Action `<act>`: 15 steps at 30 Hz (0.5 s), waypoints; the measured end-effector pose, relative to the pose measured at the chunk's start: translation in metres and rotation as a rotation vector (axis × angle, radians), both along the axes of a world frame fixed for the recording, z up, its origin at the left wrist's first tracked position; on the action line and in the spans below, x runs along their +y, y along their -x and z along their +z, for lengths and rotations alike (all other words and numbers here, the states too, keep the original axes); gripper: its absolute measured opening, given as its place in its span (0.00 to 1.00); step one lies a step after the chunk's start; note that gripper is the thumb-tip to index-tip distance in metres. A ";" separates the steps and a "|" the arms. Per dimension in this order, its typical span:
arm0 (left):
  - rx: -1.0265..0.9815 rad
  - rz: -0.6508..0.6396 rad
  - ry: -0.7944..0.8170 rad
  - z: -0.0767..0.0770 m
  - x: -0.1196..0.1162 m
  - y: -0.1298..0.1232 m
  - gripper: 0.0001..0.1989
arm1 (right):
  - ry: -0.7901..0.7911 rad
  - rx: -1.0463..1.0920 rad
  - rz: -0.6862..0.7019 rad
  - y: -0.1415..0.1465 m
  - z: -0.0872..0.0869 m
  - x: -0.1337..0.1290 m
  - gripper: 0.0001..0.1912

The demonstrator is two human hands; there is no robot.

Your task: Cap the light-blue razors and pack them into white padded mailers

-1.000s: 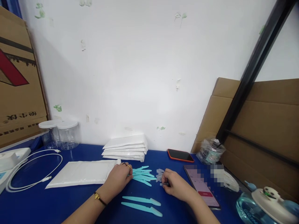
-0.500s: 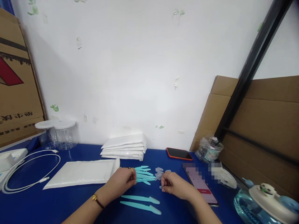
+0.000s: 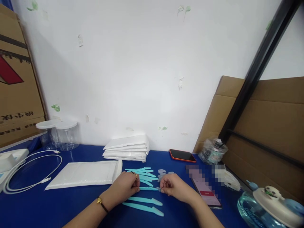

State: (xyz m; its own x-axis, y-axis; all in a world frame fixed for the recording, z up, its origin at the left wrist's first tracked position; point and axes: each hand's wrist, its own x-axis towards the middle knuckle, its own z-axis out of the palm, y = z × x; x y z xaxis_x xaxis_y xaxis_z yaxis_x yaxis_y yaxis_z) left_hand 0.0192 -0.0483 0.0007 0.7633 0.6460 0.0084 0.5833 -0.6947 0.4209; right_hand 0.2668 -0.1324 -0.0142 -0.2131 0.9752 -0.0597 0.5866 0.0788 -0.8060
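My left hand (image 3: 129, 184) is closed on the handle of a teal eyebrow razor (image 3: 148, 188), which points to the right. My right hand (image 3: 173, 187) pinches a small translucent cap (image 3: 158, 189) at the razor's blade end; how far the cap sits over the blade I cannot tell. Behind my hands lies a pile of teal razors (image 3: 144, 174). Several loose translucent caps (image 3: 161, 172) lie right of that pile, partly hidden by my right hand. Nearer to me, two razors with caps on their blade ends (image 3: 144, 207) lie side by side.
A white padded envelope (image 3: 83, 174) lies at left, a stack of similar envelopes (image 3: 127, 148) behind. A white cable (image 3: 33, 186) and clear lidded jars (image 3: 67, 136) are far left. Two phones (image 3: 182, 155), a wrapped bottle (image 3: 213, 152) and a teal water bottle (image 3: 256, 209) stand or lie right.
My left hand has brought a razor out of the pile, toward me. My right hand has moved slightly left with a cap, which now meets the razor's blade end.
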 end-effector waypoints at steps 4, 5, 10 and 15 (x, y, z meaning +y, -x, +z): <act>-0.030 -0.019 0.029 -0.006 -0.002 -0.003 0.04 | -0.003 -0.008 0.002 0.008 -0.004 0.001 0.04; -0.041 -0.030 0.043 -0.009 -0.004 -0.004 0.04 | -0.002 -0.010 0.001 0.009 -0.005 0.001 0.04; -0.073 -0.059 0.020 -0.011 -0.009 -0.006 0.04 | 0.022 -0.004 0.048 0.008 -0.007 0.000 0.03; -0.027 0.024 -0.138 -0.004 0.003 -0.001 0.07 | -0.241 -0.208 -0.106 -0.005 0.004 0.001 0.06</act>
State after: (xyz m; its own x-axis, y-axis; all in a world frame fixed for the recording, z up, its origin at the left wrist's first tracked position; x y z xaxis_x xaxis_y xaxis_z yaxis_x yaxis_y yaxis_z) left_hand 0.0200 -0.0451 -0.0036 0.7461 0.6553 0.1185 0.5901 -0.7330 0.3382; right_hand 0.2720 -0.1319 -0.0107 -0.1173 0.9826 0.1437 0.7516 0.1825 -0.6339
